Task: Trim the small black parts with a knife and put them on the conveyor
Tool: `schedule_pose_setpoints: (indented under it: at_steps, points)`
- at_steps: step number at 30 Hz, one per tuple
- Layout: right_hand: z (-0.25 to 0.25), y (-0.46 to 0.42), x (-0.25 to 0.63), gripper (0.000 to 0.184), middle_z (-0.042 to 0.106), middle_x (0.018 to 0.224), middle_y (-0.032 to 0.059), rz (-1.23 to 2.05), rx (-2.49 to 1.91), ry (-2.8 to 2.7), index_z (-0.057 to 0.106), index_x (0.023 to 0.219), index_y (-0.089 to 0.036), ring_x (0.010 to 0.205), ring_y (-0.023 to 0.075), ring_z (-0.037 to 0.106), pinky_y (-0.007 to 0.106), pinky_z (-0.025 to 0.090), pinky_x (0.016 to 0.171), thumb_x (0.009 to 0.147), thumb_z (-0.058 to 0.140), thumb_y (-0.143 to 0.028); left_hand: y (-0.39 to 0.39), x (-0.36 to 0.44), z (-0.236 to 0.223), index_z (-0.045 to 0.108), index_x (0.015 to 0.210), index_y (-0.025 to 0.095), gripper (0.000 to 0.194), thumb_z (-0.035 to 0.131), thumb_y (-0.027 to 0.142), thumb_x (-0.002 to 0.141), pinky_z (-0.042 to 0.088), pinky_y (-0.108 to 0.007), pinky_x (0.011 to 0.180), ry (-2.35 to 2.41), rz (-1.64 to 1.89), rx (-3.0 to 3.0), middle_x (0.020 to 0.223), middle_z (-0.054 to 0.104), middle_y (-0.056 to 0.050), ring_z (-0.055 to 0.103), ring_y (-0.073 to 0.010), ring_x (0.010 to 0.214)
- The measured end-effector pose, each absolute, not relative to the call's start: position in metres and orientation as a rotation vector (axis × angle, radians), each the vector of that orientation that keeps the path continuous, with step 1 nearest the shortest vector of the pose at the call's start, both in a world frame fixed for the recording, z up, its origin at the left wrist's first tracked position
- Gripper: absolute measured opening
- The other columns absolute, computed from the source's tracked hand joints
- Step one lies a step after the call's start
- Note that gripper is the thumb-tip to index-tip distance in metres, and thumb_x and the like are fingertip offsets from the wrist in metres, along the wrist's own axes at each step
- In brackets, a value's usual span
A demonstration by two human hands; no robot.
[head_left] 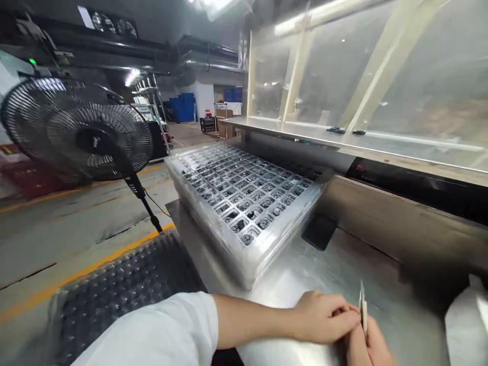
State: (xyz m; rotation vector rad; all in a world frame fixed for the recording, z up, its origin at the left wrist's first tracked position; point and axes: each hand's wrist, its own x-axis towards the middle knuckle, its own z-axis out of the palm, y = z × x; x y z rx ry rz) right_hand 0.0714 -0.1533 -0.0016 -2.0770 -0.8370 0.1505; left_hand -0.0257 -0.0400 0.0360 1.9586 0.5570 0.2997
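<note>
My left hand [324, 316] reaches across the steel table [297, 269] from the lower left, white sleeve pushed up, fingers curled against my right hand. My right hand [368, 345] rises from the bottom edge and pinches a thin, pale, flat strip [363, 307] that stands upright. Both hands meet at that strip near the table's front. Behind them to the left lies a stack of clear plastic trays [244, 195], the top one divided into several small cells, each with a small dark part.
A black floor fan [82, 134] stands on the left over a yellow floor line. A dark studded tray stack [125, 284] sits lower left. A small black block [319, 231] lies by the trays. A glazed machine enclosure [362, 86] runs along the right, white cloth [467, 325] at far right.
</note>
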Motion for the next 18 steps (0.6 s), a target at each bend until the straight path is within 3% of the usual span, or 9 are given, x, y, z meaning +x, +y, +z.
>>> schedule_pose_setpoints:
  at_steps: [5, 8, 15, 18]
  points:
    - [0.017, -0.141, 0.06, 0.055, 0.062, 0.068, 0.0039, 0.119, -1.991, -0.832, 0.063, 0.086, -0.023, 0.066, 0.0284, 0.06, 0.034, 0.044, 0.059, 0.084, 0.037, -0.072, -0.038, -0.031, 0.048, 0.061, 0.076, 0.02, 0.035, 0.05, 0.044, 0.099, 0.05, -0.027, 0.084, 0.526, 0.429, 1.926, 0.076, 0.066, 0.0, 0.061, -0.0162, 0.081]
    - [0.026, -0.138, 0.05, 0.051, 0.056, 0.063, 0.0027, 0.078, -1.889, -0.872, 0.055, 0.077, -0.024, 0.061, 0.025, 0.053, 0.033, 0.04, 0.058, 0.085, 0.037, -0.072, -0.039, -0.036, 0.052, 0.05, 0.068, 0.021, 0.038, 0.047, 0.04, 0.102, 0.048, -0.026, 0.075, 0.499, 0.465, 1.908, 0.062, 0.055, 0.001, 0.055, -0.0144, 0.069]
    - [0.025, -0.133, 0.048, 0.059, 0.056, 0.066, 0.0029, 0.044, -1.891, -0.8, 0.052, 0.076, -0.024, 0.065, 0.0238, 0.052, 0.033, 0.04, 0.063, 0.083, 0.033, -0.08, -0.042, -0.035, 0.05, 0.048, 0.069, 0.022, 0.04, 0.037, 0.035, 0.106, 0.048, -0.027, 0.084, 0.454, 0.477, 1.911, 0.063, 0.048, 0.003, 0.052, -0.0115, 0.071]
    - [0.025, -0.137, 0.051, 0.062, 0.056, 0.067, 0.0032, 0.029, -1.927, -0.771, 0.052, 0.077, -0.024, 0.066, 0.0239, 0.052, 0.033, 0.04, 0.062, 0.084, 0.031, -0.082, -0.052, -0.033, 0.057, 0.052, 0.068, 0.022, 0.038, 0.045, 0.032, 0.104, 0.051, -0.03, 0.088, 0.492, 0.554, 1.873, 0.063, 0.048, 0.003, 0.054, -0.0134, 0.073]
